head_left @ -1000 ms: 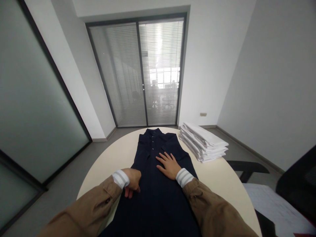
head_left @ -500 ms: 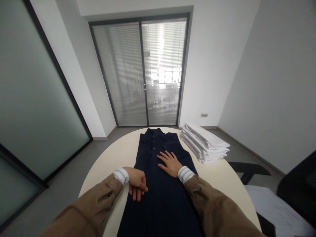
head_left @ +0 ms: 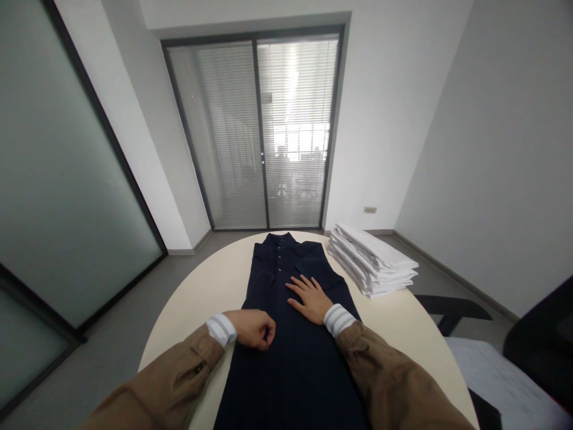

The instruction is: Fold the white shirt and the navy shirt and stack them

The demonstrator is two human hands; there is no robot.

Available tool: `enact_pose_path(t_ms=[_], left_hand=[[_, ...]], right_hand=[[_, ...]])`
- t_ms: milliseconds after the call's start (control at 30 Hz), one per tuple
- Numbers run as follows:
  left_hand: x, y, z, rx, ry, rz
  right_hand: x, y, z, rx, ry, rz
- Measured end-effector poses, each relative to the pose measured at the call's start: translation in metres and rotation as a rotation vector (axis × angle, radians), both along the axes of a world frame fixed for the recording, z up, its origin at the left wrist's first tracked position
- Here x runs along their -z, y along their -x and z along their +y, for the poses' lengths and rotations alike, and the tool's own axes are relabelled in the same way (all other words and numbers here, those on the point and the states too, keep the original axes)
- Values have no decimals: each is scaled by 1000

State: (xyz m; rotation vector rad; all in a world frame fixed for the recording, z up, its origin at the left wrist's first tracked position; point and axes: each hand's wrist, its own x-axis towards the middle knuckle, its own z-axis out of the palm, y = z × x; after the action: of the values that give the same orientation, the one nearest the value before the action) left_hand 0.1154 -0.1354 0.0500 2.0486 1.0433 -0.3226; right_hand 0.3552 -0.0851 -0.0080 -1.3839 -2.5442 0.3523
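A dark navy garment (head_left: 295,370) with a stand collar and small buttons lies lengthwise on a round cream table (head_left: 179,316), its collar at the far edge. My right hand (head_left: 311,298) rests flat on its right part, fingers spread, holding nothing. Over the garment's left edge is my left hand (head_left: 255,328), its fingers curled inward and closed. What those fingers hold, if anything, is hidden.
A stack of folded white cloths (head_left: 371,260) sits at the table's far right edge. Beyond the right side are a black chair (head_left: 544,346) and a pale marbled surface (head_left: 501,370). Glass doors with blinds (head_left: 264,137) stand behind the table.
My left hand has shifted slightly to the right, and its fingers, which hung down and showed below, are now curled in. My right hand has barely moved.
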Motion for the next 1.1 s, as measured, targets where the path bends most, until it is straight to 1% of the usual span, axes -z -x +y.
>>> enact_pose_path(t_ms=[67,167,267,367,433,467,533,600,667,733,833,900,967,1000,1033,1100], left_hand=[[-3,2,0,27,13,-27],[-3,4,2,24,96,-87],[1,2,4,5,124,-127],[6,-2,9,-51,117,-197],[9,-5,15,-106,28,-264],[10,-5,18,-136,-62,-297],[15,-5,27,-204,-313,-345],[23,-3,34,-272,-576,-364],[35,-2,39,-298,-741,-331],[49,-2,41,-268,-799,-260],[63,-4,39,-183,-805,-147],[65,-4,36,-150,-803,-98],[65,-3,35,-136,-800,-67],[64,-2,34,-130,-797,-58],[63,-1,34,-127,-793,-54],[62,0,34,-122,-791,-63]], right_hand=[[0,0,0,1,3,-1],[0,0,0,-5,4,0],[0,0,0,-4,0,4],[0,0,0,-4,1,8],[1,0,0,-3,1,12],[1,0,0,-1,1,15],[1,1,0,4,0,25],[0,1,1,7,2,37],[-1,1,1,12,0,48],[-1,0,1,17,-1,53],[-1,2,0,10,-1,46],[-1,3,1,5,-10,53],[-2,3,3,31,-55,93],[-3,2,6,76,-96,119],[-5,-1,9,149,-144,140],[-9,-11,19,364,-216,139]])
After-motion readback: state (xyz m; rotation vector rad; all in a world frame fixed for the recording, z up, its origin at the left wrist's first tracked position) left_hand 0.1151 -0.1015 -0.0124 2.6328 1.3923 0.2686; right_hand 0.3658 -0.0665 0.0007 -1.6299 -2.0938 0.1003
